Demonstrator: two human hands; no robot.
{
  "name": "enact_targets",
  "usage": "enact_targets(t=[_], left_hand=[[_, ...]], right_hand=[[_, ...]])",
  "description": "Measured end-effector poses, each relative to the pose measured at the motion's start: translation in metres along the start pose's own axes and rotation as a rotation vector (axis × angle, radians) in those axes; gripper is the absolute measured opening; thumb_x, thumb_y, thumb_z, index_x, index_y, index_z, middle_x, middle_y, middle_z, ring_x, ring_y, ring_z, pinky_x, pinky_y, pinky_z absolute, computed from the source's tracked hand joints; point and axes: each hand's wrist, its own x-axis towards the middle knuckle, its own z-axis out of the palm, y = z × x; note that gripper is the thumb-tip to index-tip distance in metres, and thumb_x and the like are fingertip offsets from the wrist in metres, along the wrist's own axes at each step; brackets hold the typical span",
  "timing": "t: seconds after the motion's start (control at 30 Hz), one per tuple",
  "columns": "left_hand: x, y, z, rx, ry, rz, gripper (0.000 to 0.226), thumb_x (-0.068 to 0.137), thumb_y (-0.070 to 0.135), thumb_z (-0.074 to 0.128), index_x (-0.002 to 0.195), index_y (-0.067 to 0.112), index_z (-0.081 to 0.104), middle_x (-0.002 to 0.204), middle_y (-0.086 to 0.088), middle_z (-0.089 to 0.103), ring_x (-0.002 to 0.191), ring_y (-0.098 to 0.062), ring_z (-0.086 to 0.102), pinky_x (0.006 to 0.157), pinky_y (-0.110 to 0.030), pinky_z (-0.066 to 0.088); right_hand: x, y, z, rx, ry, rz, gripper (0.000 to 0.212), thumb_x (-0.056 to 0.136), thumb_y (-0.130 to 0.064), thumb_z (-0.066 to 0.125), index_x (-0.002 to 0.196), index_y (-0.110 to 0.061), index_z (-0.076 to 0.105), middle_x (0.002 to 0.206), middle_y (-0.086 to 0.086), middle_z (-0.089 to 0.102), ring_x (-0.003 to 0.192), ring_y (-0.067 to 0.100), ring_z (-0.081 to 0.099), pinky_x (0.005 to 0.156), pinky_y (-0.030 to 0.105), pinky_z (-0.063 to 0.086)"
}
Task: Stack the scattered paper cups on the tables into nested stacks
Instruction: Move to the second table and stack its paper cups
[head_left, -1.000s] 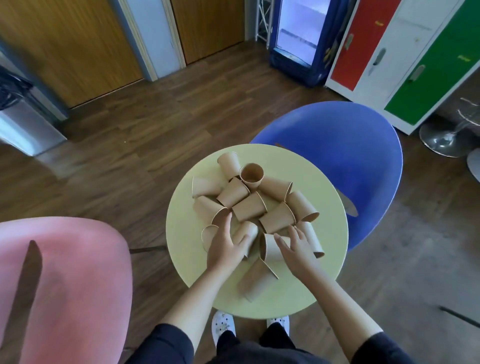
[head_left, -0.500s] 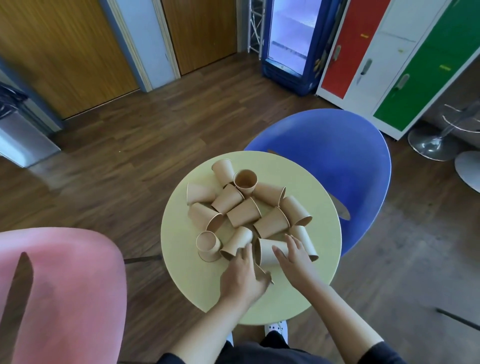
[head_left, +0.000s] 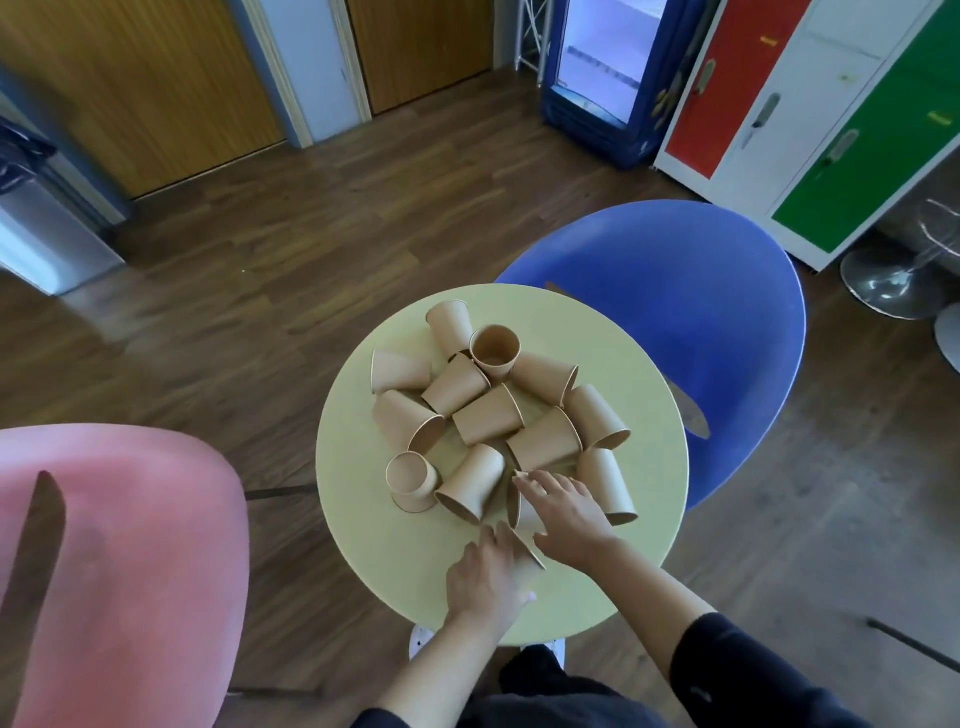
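Note:
Several brown paper cups (head_left: 488, 421) lie scattered in a heap on the round pale yellow table (head_left: 363, 530), most on their sides. One cup (head_left: 494, 347) stands upright at the back, and another (head_left: 410, 480) stands upside down on the left. My left hand (head_left: 485, 577) grips a cup lying near the front edge; only its rim (head_left: 535, 556) shows. My right hand (head_left: 563, 512) curls over a second cup (head_left: 522, 512) on its side, its mouth facing left. The two hands are close together.
A blue chair (head_left: 675, 312) stands against the table's far right side. A pink chair (head_left: 130, 545) is at the left. Coloured lockers (head_left: 779, 104) and a drinks fridge (head_left: 597, 67) line the back right, on a wooden floor.
My left hand has left the cups on the left and come down to the front cup. My right hand has slid further over its cup. The head camera has shifted.

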Motion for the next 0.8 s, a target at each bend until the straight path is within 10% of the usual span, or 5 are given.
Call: enact_targets(t=[0.3,0.47,0.8], left_hand=[[-0.006,-0.022,0.007,-0.073,0.005,0.026,0.078,0.085,0.038,0.061,0.149,0.021,0.019,0.129,-0.003,0.046,0.114,-0.025,0.055,0.087,-0.037,0.050],[-0.017,-0.043,0.014,-0.235,0.034,0.054,0.096,0.075,0.040,0.064,0.153,0.029,0.009,0.131,0.003,0.039,0.105,-0.021,0.060,0.083,-0.030,0.051],[0.000,-0.043,0.026,-0.513,0.119,0.058,0.084,0.069,0.031,0.075,0.141,0.031,0.032,0.130,0.009,0.041,0.115,-0.013,0.056,0.091,-0.020,0.046]], right_hand=[[0.011,0.006,0.017,-0.136,0.002,-0.039,0.093,0.037,-0.017,0.089,0.125,-0.018,0.057,0.113,0.007,0.063,0.094,0.027,0.065,0.073,0.040,0.055],[0.009,0.006,0.020,-0.161,0.072,-0.110,0.084,0.045,-0.015,0.085,0.123,-0.018,0.055,0.108,0.006,0.064,0.087,0.026,0.066,0.064,0.039,0.054],[-0.017,0.010,-0.004,0.240,0.280,-0.001,0.074,0.084,-0.037,0.066,0.146,-0.018,0.029,0.138,0.003,0.045,0.124,0.024,0.046,0.098,0.031,0.040]])
